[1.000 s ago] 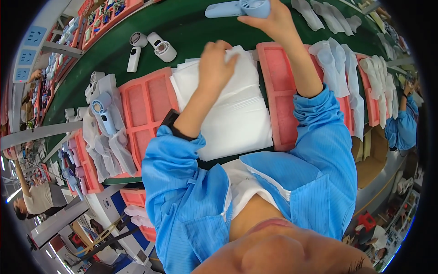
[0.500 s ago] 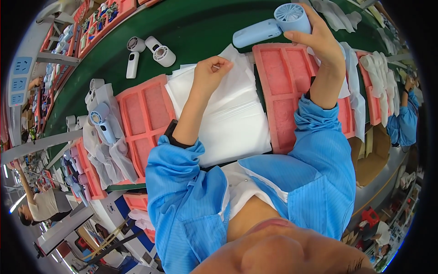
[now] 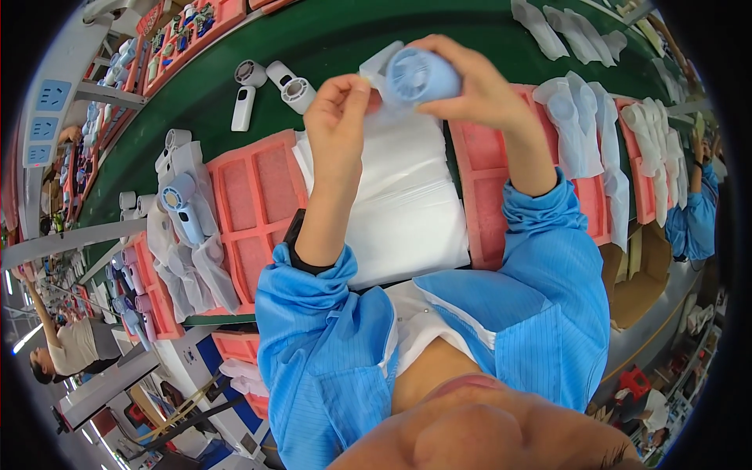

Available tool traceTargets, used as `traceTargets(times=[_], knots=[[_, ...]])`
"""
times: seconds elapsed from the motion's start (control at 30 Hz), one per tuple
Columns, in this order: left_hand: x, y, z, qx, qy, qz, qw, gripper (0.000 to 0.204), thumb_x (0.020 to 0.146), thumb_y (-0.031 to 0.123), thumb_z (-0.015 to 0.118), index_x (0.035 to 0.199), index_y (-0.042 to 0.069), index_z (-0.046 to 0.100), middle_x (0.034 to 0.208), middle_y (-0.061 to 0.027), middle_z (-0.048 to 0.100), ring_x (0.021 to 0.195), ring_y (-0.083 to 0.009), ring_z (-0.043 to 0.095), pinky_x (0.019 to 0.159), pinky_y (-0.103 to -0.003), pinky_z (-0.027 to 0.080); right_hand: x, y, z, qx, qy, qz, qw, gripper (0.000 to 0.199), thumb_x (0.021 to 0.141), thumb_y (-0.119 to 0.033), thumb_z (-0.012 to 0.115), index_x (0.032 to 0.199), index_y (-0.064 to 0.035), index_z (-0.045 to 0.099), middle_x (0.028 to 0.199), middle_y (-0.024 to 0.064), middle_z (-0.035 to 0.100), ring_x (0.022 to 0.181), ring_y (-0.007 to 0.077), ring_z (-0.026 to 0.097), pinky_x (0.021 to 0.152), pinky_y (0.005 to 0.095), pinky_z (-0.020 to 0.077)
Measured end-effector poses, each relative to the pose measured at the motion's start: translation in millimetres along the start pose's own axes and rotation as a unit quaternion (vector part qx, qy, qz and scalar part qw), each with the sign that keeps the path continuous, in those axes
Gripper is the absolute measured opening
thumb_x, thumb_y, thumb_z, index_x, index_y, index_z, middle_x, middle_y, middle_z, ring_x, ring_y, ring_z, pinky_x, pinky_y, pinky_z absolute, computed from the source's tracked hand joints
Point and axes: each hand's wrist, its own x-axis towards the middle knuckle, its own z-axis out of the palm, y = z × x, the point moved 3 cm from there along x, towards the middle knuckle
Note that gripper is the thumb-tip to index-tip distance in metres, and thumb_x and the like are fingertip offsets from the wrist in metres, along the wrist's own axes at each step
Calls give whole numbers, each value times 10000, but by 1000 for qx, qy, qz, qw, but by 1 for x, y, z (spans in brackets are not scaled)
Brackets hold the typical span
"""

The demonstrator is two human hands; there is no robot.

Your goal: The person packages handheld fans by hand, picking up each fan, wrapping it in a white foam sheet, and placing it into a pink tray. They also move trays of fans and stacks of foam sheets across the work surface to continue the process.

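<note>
My right hand (image 3: 478,82) holds a light blue handheld fan (image 3: 423,76) by its round head, over the far end of a stack of thin white translucent bags (image 3: 407,211). The fan is slightly blurred, and its handle points left and away. Close beside it, my left hand (image 3: 338,110) has thumb and forefinger pinched on the edge of a translucent bag, which shows hazily around the fan. How far the handle sits inside that bag I cannot tell.
Pink divided trays (image 3: 262,196) flank the stack; wrapped fans (image 3: 576,125) lie on the right one. Several white fans (image 3: 244,108) rest on the green table (image 3: 329,47). A blue fan (image 3: 184,207) lies on wrapped ones at left. More bags (image 3: 540,31) lie far right.
My right hand has brought the blue fan leftward from the far right to my left hand. My left hand has moved slightly up and away from the stack with a bag.
</note>
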Motion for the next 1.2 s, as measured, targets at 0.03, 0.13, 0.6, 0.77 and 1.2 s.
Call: traceTargets(times=[0.03,0.13,0.6,0.77,1.2], knots=[[1,6,0,-49,17,47,998,159,896,161,607,905,2,612,780,-9,615,695,-75,531,610,-246,435,3,-1,12,2,-1,-1,1000,643,616,-70,757,1212,-67,516,1050,92,552,950,216,550,869,310,440],[3,19,-1,-132,14,25,991,103,879,120,614,905,20,618,824,-38,616,722,-106,545,638,-255,441,2,-13,37,-88,53,-77,992,733,585,-8,782,1266,-81,518,1085,99,527,949,252,560,839,346,467],[-48,46,30,343,1,439,830,442,618,-54,702,1041,42,615,1012,-120,556,783,-239,575,582,-304,478,0,-31,24,-198,226,-97,949,726,601,-97,798,1251,-41,479,1137,141,471,958,297,544,754,352,483],[-55,63,32,366,-3,365,856,452,612,-46,705,1046,47,616,1153,-152,485,854,-253,580,625,-294,491,-17,-65,40,-111,159,-50,980,762,632,-109,772,1290,-28,396,1176,152,453,1014,290,529,809,351,463],[-113,61,-4,40,-64,220,973,376,640,69,804,969,80,623,1230,-115,436,1131,-253,444,968,-378,351,-81,-95,36,-221,110,50,968,490,656,-75,742,1095,-20,532,909,150,602,846,340,608,727,385,497]])
